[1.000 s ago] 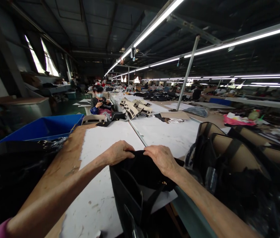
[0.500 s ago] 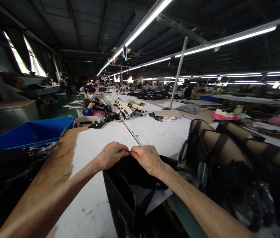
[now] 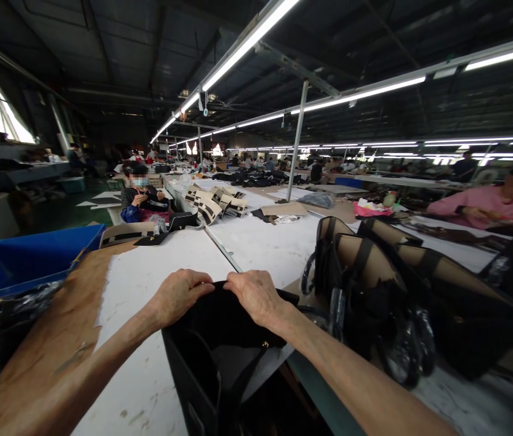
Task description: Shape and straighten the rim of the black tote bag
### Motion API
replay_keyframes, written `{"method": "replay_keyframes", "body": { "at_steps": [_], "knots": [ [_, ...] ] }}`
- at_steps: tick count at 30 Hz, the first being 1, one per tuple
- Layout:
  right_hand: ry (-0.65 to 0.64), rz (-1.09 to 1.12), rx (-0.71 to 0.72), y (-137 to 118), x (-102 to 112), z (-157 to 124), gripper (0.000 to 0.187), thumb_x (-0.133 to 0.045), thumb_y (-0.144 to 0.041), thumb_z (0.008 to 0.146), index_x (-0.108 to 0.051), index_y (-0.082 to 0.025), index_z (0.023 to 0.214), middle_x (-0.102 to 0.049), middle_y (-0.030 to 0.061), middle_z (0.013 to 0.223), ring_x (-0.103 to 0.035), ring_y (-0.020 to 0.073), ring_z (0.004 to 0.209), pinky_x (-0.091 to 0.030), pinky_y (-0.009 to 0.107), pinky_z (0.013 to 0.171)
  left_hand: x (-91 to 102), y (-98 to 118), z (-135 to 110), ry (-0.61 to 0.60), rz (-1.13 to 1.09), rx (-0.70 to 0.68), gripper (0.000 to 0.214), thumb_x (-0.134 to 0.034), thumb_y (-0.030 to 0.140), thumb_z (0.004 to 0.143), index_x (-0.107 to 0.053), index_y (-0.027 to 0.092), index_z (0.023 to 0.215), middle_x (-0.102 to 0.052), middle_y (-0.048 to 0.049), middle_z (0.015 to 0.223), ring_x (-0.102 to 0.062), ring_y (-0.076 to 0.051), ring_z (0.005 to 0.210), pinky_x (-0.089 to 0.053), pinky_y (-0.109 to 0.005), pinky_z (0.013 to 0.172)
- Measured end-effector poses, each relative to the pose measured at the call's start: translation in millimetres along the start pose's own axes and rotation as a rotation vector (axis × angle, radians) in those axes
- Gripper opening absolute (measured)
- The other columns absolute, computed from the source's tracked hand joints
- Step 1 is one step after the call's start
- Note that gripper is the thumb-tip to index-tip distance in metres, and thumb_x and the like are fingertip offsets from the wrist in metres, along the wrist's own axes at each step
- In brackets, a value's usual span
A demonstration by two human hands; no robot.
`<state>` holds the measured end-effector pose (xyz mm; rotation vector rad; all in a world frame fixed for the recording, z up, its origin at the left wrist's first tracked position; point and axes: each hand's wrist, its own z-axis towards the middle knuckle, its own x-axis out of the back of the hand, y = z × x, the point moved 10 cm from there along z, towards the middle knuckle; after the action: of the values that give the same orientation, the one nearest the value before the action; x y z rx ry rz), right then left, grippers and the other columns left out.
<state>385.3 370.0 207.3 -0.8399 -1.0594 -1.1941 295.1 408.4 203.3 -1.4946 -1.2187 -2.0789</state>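
Two bare hands work on one black soft-sided handbag (image 3: 220, 330), which stands mouth-up at the near edge of the white paper-covered wooden worktable (image 3: 165, 254), directly in front of the person. Left hand (image 3: 178, 297) and right hand (image 3: 256, 295) sit side by side on the bag's far top rim, knuckles up, fingers curled down over the edge and clamped on it. Only a narrow gap separates the two hands. Thumbs are hidden, so I can't tell how deep the pinch goes. A black strap (image 3: 251, 370) hangs across the bag's open mouth, below the right wrist. Just to the right is a row of tan-and-black tote bags (image 3: 374, 266), leaning and close to the handbag. A blue plastic bin (image 3: 20, 260) is off the table's left side. A stack of black-and-cream striped panels (image 3: 211, 204) lies farther up the table, well apart. A seated person in a pink top (image 3: 487, 203) is at far right, and another seated person in a striped top (image 3: 140, 200) is beyond the bin.
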Motion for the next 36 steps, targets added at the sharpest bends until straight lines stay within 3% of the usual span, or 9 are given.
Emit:
{"method": "replay_keyframes", "body": {
  "at_steps": [8,13,18,24,28,30,31,33,36],
  "knots": [
    [0.067,0.03,-0.105,83,13,-44,0.034,-0.035,-0.036,0.089,-0.059,-0.02,0.072,-0.057,0.0005,0.074,-0.053,0.0125,0.072,-0.035,0.023,0.063,3.4,4,4,-0.002,-0.041,-0.024,0.027,-0.042,0.034,0.075,-0.062,0.019,0.066,-0.056,0.0033,0.058,-0.047,-0.011,0.058,-0.033,-0.018,0.056],
    [0.134,0.16,-0.064,88,12,-57,0.031,-0.035,-0.034,0.089,-0.056,-0.019,0.071,-0.053,0.0,0.073,-0.05,0.0128,0.071,-0.035,0.022,0.065,3.3,2,3,-0.002,-0.048,-0.027,0.028,-0.041,0.034,0.075,-0.063,0.019,0.067,-0.056,0.0035,0.058,-0.047,-0.011,0.059,-0.034,-0.018,0.058],
    [0.111,0.312,-0.06,91,9,-54,0.031,-0.037,-0.031,0.089,-0.053,-0.019,0.065,-0.053,-0.0021,0.066,-0.049,0.012,0.064,-0.033,0.022,0.062,3.4,-1,6,-0.001,-0.075,-0.019,0.028,-0.042,0.034,0.074,-0.063,0.017,0.068,-0.056,0.0029,0.059,-0.047,-0.011,0.06,-0.035,-0.018,0.058],
    [-0.02,0.326,-0.143,66,18,-80,0.036,-0.038,-0.036,0.086,-0.045,-0.021,0.055,-0.05,-0.0029,0.053,-0.047,0.0129,0.053,-0.031,0.025,0.054,5.8,-7,1,-0.014,-0.164,0.008,0.026,-0.045,0.034,0.072,-0.063,0.015,0.07,-0.056,0.0026,0.06,-0.047,-0.011,0.061,-0.036,-0.018,0.059],
    [-0.108,0.353,-0.216,40,17,-119,0.022,-0.044,-0.041,0.081,-0.05,-0.026,0.066,-0.059,-0.0005,0.064,-0.055,0.0175,0.061,-0.038,0.027,0.057,0.0,5,-6,-0.069,-0.237,-0.062,0.023,-0.047,0.03,0.072,-0.064,0.014,0.071,-0.057,0.0028,0.063,-0.049,-0.011,0.063,-0.036,-0.017,0.061],
    [-0.098,0.386,-0.203,26,18,-124,0.012,-0.048,-0.039,0.078,-0.051,-0.028,0.075,-0.063,0.001,0.075,-0.057,0.019,0.067,-0.042,0.028,0.061,-3.9,17,-6,-0.088,-0.241,-0.117,0.022,-0.048,0.029,0.072,-0.064,0.014,0.071,-0.058,0.0028,0.063,-0.049,-0.01,0.064,-0.036,-0.016,0.062],
    [-0.082,0.396,-0.195,19,19,-121,0.01,-0.049,-0.037,0.077,-0.052,-0.029,0.082,-0.063,0.002,0.084,-0.058,0.0198,0.073,-0.043,0.028,0.065,-5.7,24,-5,-0.093,-0.239,-0.146,0.022,-0.049,0.028,0.072,-0.065,0.013,0.071,-0.059,0.0027,0.063,-0.05,-0.011,0.065,-0.037,-0.016,0.062],
    [-0.063,0.398,-0.181,9,20,-104,0.024,-0.052,-0.03,0.075,-0.049,-0.027,0.099,-0.061,0.0045,0.098,-0.057,0.0212,0.086,-0.043,0.03,0.074,-9.4,36,-2,-0.099,-0.231,-0.199,0.021,-0.049,0.027,0.073,-0.065,0.013,0.073,-0.061,0.0021,0.066,-0.051,-0.011,0.066,-0.037,-0.016,0.064],
    [-0.116,0.396,-0.17,-3,13,-66,0.036,-0.054,-0.022,0.073,-0.045,-0.02,0.108,-0.059,0.0076,0.1,-0.055,0.0215,0.092,-0.04,0.03,0.078,-13.1,45,3,-0.106,-0.256,-0.238,0.021,-0.049,0.026,0.074,-0.066,0.014,0.079,-0.063,0.0011,0.07,-0.053,-0.012,0.069,-0.039,-0.018,0.068]
  ]
}}
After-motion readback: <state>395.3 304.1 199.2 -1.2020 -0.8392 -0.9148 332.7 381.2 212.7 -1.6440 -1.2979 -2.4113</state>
